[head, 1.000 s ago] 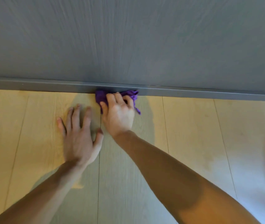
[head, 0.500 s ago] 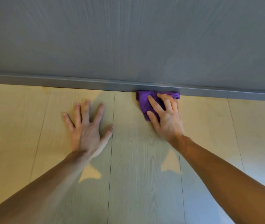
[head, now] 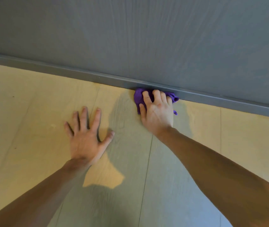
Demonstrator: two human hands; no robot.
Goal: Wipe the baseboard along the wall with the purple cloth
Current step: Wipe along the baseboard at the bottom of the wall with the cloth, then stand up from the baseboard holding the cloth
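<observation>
A crumpled purple cloth is pressed against the grey baseboard, which runs along the foot of the grey wall from upper left down to the right. My right hand lies on top of the cloth with its fingers curled over it, fingertips at the baseboard. My left hand rests flat on the light wood floor to the left, fingers spread, holding nothing. Most of the cloth is hidden under my right hand.
The grey wood-grain wall fills the upper half of the view. Light wooden floor planks stretch to both sides, with my arms' shadows falling across the middle.
My right hand has slid the cloth rightward along the baseboard, away from my left hand. The left hand has stayed planted on the floor. The view has tilted, so the baseboard now slopes.
</observation>
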